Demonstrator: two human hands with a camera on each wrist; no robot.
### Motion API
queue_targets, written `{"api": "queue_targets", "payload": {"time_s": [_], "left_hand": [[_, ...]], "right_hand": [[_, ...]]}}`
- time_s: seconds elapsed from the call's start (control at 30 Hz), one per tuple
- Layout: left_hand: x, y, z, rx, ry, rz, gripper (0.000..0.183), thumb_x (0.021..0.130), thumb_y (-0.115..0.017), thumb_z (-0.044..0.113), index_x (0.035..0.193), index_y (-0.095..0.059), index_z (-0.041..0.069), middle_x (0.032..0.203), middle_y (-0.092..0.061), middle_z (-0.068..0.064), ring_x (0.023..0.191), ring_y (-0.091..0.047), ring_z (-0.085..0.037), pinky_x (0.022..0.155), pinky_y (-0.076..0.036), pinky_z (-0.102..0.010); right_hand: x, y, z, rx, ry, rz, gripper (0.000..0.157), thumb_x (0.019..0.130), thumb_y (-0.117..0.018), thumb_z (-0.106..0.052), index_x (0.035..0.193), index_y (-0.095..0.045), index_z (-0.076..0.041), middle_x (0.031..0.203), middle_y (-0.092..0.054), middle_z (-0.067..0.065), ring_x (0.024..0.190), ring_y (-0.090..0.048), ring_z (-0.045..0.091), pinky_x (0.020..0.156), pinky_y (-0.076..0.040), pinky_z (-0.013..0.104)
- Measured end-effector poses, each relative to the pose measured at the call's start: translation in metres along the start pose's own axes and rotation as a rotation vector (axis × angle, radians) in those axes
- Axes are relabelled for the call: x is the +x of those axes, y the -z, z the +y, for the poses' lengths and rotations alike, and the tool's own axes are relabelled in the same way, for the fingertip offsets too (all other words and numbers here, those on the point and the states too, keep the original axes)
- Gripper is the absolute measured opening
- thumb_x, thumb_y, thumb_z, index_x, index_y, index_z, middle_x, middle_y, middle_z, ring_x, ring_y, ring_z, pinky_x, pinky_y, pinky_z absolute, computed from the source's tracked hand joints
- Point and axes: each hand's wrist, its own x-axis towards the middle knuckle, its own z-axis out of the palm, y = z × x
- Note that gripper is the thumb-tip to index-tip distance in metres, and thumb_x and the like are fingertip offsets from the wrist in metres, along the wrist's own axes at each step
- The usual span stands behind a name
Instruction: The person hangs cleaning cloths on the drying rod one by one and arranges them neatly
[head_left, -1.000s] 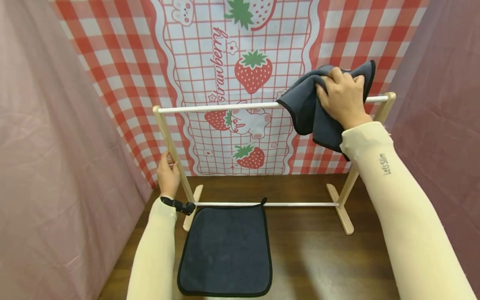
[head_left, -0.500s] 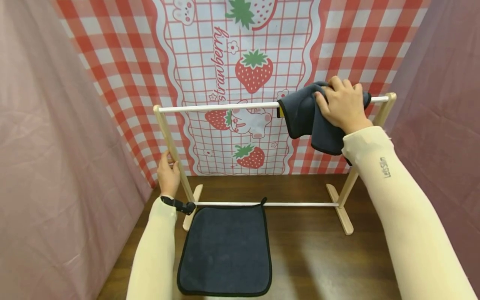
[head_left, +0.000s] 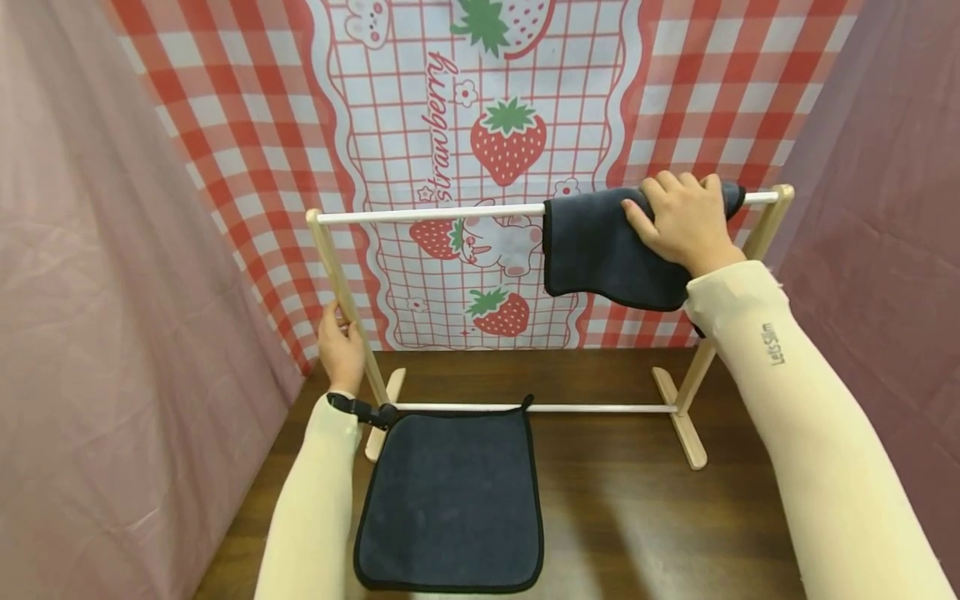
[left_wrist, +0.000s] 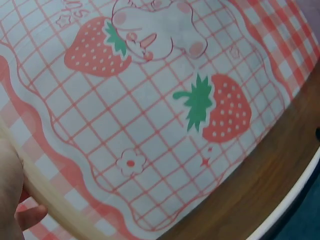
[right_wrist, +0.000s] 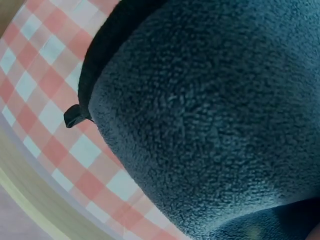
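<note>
On our far left we've got a pinkish curtain, then a cream sleeve with a black wrist strap, and our left hand wrapped round the drying rack's left wooden post. Just right of that, a dark grey towel with black piping lies flat on the brown wood table, with its hanging loop up at the rack's lower white bar. Behind it all there's a strawberry-print cloth, with bunnies and red gingham.

Further right, we see a second grey towel folded over the top white bar, front flap hanging down pretty smooth. Our right hand is clamped over it from above, fingers bent over the bar, thumb on the near side; the fingertips are hidden. The right wrist view shows this towel's little black loop sticking out at a corner. Past that come the right wooden post and another pinkish curtain.
</note>
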Motion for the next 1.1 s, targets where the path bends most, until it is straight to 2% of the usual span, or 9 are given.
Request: {"api": "queue_targets", "payload": {"time_s": [0.2,0.33,0.43,0.57,0.67,0.83,1.0,1.1], "left_hand": [[-0.003,-0.005,0.003,-0.003,0.063,0.048,0.039,0.091,-0.057,-0.009,0.13,-0.056,-0.004,0.112,-0.059,-0.029,0.1,-0.061,-0.043,0.088,-0.051,-0.051],[-0.005,-0.008,0.007,-0.048,0.106,0.076,0.041,0.089,-0.057,-0.008,0.13,-0.055,-0.004,0.112,-0.058,-0.029,0.097,-0.061,-0.042,0.087,-0.052,-0.048],[-0.009,-0.012,0.013,-0.098,0.131,0.132,0.049,0.085,-0.057,-0.008,0.133,-0.048,-0.006,0.115,-0.054,-0.027,0.099,-0.057,-0.041,0.088,-0.05,-0.044],[-0.013,-0.018,0.027,-0.178,0.124,0.215,0.068,0.079,-0.057,-0.007,0.142,-0.033,-0.004,0.121,-0.043,-0.021,0.109,-0.047,-0.04,0.094,-0.041,-0.041],[-0.016,-0.023,0.041,-0.225,0.088,0.234,0.074,0.079,-0.06,-0.005,0.146,-0.028,-0.001,0.123,-0.037,-0.016,0.117,-0.041,-0.035,0.1,-0.037,-0.038],[-0.018,-0.033,0.07,-0.256,0.023,0.168,0.073,0.081,-0.063,-0.002,0.145,-0.029,0.001,0.124,-0.036,-0.012,0.121,-0.039,-0.032,0.104,-0.036,-0.036],[-0.019,-0.043,0.108,-0.365,-0.021,0.039,0.072,0.082,-0.063,-0.004,0.145,-0.028,0.0,0.123,-0.035,-0.012,0.119,-0.038,-0.032,0.103,-0.036,-0.036],[-0.019,-0.049,0.128,-0.409,-0.042,-0.043,0.072,0.085,-0.062,-0.002,0.147,-0.025,0.003,0.126,-0.032,-0.012,0.119,-0.039,-0.031,0.1,-0.037,-0.037]], "right_hand": [[0.0,-0.002,0.0,0.0,-0.002,-0.002,0.047,0.102,-0.045,-0.038,0.12,-0.054,0.004,0.118,-0.056,0.028,0.105,-0.051,0.048,0.091,-0.035,0.066],[-0.002,0.0,0.001,0.004,0.001,-0.005,0.047,0.102,-0.046,-0.038,0.121,-0.054,0.004,0.118,-0.055,0.028,0.106,-0.051,0.048,0.091,-0.036,0.066],[-0.002,0.001,0.001,0.008,0.003,-0.013,0.046,0.102,-0.045,-0.038,0.121,-0.054,0.003,0.119,-0.054,0.028,0.106,-0.05,0.048,0.09,-0.036,0.066],[-0.003,0.003,0.001,0.025,0.007,-0.008,0.046,0.102,-0.045,-0.039,0.122,-0.055,0.002,0.119,-0.053,0.028,0.106,-0.05,0.047,0.09,-0.036,0.065],[-0.004,0.003,0.001,0.043,0.012,0.013,0.045,0.101,-0.047,-0.038,0.123,-0.056,0.0,0.118,-0.052,0.027,0.106,-0.051,0.047,0.09,-0.037,0.064],[-0.007,0.001,0.002,0.061,0.026,0.066,0.044,0.099,-0.051,-0.035,0.126,-0.057,-0.001,0.119,-0.052,0.027,0.107,-0.048,0.049,0.09,-0.037,0.065],[-0.01,0.0,0.003,0.071,0.024,0.121,0.043,0.098,-0.052,-0.034,0.127,-0.057,-0.002,0.121,-0.053,0.026,0.111,-0.046,0.048,0.094,-0.036,0.064],[-0.013,0.0,0.005,0.099,0.025,0.185,0.043,0.098,-0.051,-0.034,0.125,-0.058,-0.002,0.121,-0.054,0.026,0.112,-0.045,0.047,0.096,-0.034,0.063]]}}
